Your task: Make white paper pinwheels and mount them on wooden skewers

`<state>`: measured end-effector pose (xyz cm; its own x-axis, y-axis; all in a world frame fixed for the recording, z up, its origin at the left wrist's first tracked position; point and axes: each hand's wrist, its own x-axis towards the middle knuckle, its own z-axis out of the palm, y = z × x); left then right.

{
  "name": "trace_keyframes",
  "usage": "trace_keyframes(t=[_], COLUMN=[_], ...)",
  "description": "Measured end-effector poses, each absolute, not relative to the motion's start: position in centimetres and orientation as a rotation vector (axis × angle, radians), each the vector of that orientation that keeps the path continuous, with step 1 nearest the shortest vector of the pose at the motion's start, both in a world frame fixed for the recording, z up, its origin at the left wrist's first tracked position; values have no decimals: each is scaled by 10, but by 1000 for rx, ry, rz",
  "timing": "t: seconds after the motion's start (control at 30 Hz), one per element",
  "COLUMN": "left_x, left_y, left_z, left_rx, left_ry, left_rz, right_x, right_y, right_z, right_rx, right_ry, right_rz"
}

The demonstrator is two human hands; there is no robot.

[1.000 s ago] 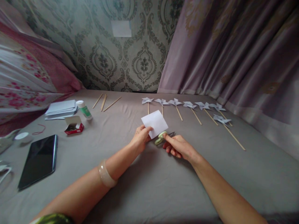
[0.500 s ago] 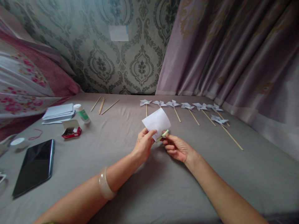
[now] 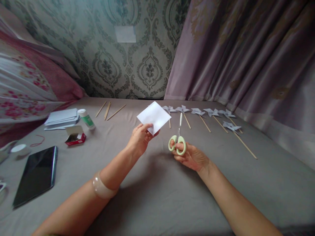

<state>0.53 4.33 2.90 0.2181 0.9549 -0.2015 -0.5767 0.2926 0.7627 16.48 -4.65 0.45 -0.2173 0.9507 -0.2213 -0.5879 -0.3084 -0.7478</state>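
Observation:
Pinched by its near corner, a square sheet of white paper (image 3: 154,114) is in my left hand (image 3: 141,137), thumb on top and fingers underneath. My right hand (image 3: 188,154) grips a pair of scissors (image 3: 180,146) with pale green handles, its fingers through the loops. The metal blades look closed and point away from me, a little to the right of the paper and apart from it. Behind the hands, several white paper pinwheels (image 3: 197,112) on wooden sticks lie in a row; the paper covers part of this row.
At the left lie a stack of paper (image 3: 61,118), a glue stick (image 3: 86,119), a red box (image 3: 75,139) with small pieces inside, a black tablet (image 3: 36,175), a white cap (image 3: 20,150) and a red string (image 3: 37,141). Loose wooden sticks (image 3: 116,112) rest farther back.
The paper has moved left and up with my left hand, away from the scissors. My right hand has turned the scissors so their blades point forward.

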Motion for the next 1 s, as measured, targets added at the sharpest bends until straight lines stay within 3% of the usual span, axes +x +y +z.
trace_keyframes(t=[0.17,0.37,1.0], left_x=[0,-7,2], left_y=[44,50,41], left_z=[33,30,16], left_rx=[706,931,917], left_ry=[760,786,625], left_rz=[975,870,920], right_x=[164,170,163], right_y=[-47,-42,-41], right_z=[9,9,4], right_rx=[-880,-1156,-1177], right_ry=[-703,-721,-782], right_rz=[1634,1234,1033])
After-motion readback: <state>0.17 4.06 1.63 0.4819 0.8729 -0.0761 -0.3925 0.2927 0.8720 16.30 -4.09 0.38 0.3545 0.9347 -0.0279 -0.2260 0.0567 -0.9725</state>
